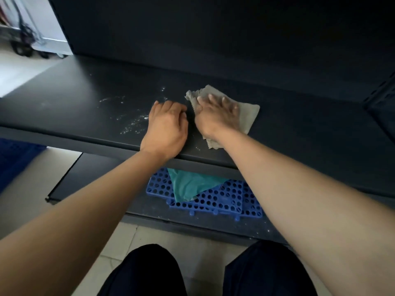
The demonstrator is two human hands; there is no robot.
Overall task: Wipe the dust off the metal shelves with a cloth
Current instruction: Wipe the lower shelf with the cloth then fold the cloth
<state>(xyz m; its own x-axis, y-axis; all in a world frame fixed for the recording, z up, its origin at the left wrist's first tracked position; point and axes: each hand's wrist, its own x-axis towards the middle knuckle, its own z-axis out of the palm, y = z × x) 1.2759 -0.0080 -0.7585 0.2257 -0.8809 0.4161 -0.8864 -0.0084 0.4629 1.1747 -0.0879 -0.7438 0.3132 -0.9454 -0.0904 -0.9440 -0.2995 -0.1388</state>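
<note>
The metal shelf (64, 107) is the broadest thing here, a dark flat deck running under both hands, with its back panel (213, 39) rising beyond the fingertips. Below the wrists sits a lower shelf (102, 174) of the same unit, and nearer the person than that is the pale tiled floor (149, 238).

On the lower shelf, between and beneath the two forearms, lie blue perforated mats (235, 195) with a teal sheet (190, 184) draped over them. They seem merely parked there, out of the way of the wiping.

The cloth (248, 116), grey and rumpled at its far corner, lies spread on the upper shelf directly under the right hand (215, 116). That hand is wide, fingers straight and fanned, palm down on the fabric. Held flat like this it presses a large patch of cloth to the metal, which suits sweeping rather than lifting.

The left hand (166, 124) rests on bare shelf just beside the right, not touching the cloth. Its fingers are curled under and grip nothing visible; it looks like a brace for the lean forward.

Smallest are the white dust specks (132, 124), scattered just outboard of the left hand. A few more (197, 148) lie near the shelf's front edge between the wrists. The left-side patch has yet to be wiped, so the cloth likely needs to travel that way.
</note>
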